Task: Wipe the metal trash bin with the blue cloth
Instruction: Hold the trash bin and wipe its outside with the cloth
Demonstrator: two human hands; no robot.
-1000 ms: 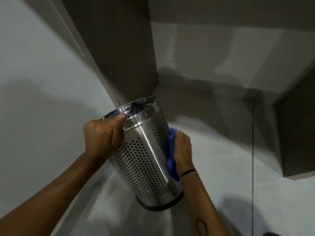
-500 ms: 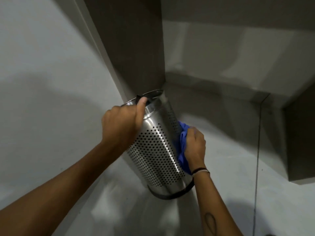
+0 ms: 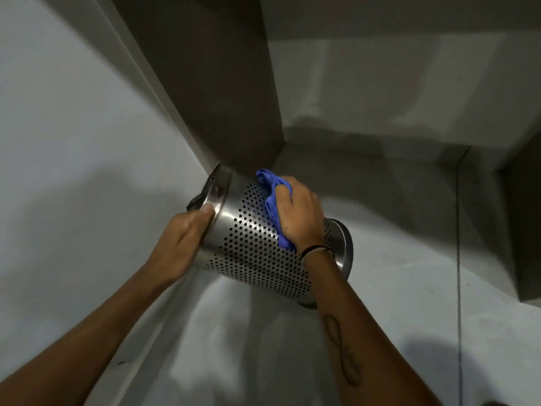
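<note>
Lying sideways between gripping hands, trash bin: left hand on rim, right hand clutching blue cloth.

— What do you see to your left?
— A pale wall, and a dark brown panel meeting it at a light trim strip.

— And under you?
— A grey floor, crossed by a thin dark seam. A white wall stands behind, and another dark panel to your right.
</note>
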